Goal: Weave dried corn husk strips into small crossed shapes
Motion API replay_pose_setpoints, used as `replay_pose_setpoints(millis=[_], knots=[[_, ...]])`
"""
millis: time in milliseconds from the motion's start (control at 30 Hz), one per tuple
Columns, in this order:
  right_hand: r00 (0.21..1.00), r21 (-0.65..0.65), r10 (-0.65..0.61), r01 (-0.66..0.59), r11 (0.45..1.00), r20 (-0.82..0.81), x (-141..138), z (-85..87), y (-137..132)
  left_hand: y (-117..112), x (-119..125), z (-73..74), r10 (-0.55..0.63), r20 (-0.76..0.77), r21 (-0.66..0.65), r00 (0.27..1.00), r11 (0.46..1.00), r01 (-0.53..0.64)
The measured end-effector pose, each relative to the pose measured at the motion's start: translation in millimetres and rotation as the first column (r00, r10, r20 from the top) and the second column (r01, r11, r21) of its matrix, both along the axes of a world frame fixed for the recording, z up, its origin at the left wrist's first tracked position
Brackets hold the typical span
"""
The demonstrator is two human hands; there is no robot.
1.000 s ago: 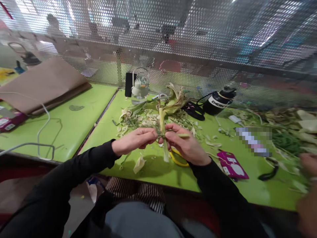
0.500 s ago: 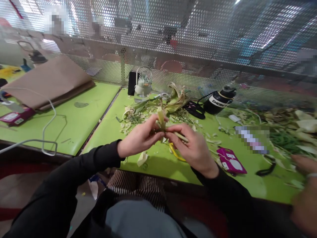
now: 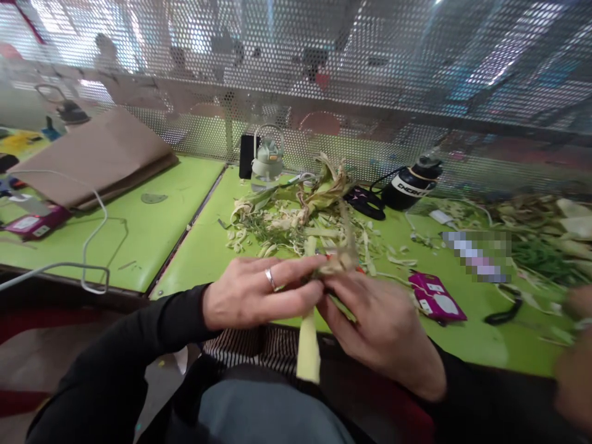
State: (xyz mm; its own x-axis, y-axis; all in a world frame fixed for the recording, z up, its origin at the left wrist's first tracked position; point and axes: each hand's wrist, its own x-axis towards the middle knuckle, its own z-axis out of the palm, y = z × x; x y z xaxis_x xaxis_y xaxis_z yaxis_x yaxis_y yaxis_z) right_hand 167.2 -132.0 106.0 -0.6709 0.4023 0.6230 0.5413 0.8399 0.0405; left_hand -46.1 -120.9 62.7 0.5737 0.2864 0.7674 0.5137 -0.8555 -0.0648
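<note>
1. Both hands are now sitting closer to the body than they were half a second ago, and more of the pale husk strip (image 3: 308,351) is now showing below the fingers.
2. The left hand (image 3: 259,293) is pinching the strip. Its fingers are lying across the front, and the thumb is hiding.
3. The right hand (image 3: 379,320) is bending its fingers in and gripping a dry bit (image 3: 341,264), which is looking very blurry.
4. The strip is running between the hands. Its low end is hanging at 6 o'clock, past the near edge of the green table (image 3: 203,246).
5. Counting from where the hands are meeting, the husk pile (image 3: 277,216) is lying at 12 o'clock. The clear bottle (image 3: 267,163) is standing at 11, the black bottle (image 3: 409,185) is leaning between 1 and 2, and the purple packet (image 3: 436,297) is lying at 3.
6. Another person's hand (image 3: 580,302) is also showing at 3 o'clock, well apart.
7. The strip could be slipping down to the lap or floor if the left fingers are getting loose, since no table is lying under that end.
8. The strip could be tearing if the hands are pulling opposite ways, because it is looking thin.
9. The dry bit could be snapping if the right fingers are squeezing too hard.
</note>
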Motion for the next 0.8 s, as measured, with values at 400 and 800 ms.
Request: replay_pose_setpoints(millis=[400,800], knots=[[1.0,-0.241,0.02,-0.022,0.97,-0.01,-2,6.3,-11,-13,0,11.8,-0.127,0.124,-0.438,0.984,0.883,0.169],[0.982,-0.629,0.177,-0.174,0.758,-0.059,0,15.6,-6,-25,-9,31.0,-0.137,0.205,-0.747,0.969,0.618,0.246]])
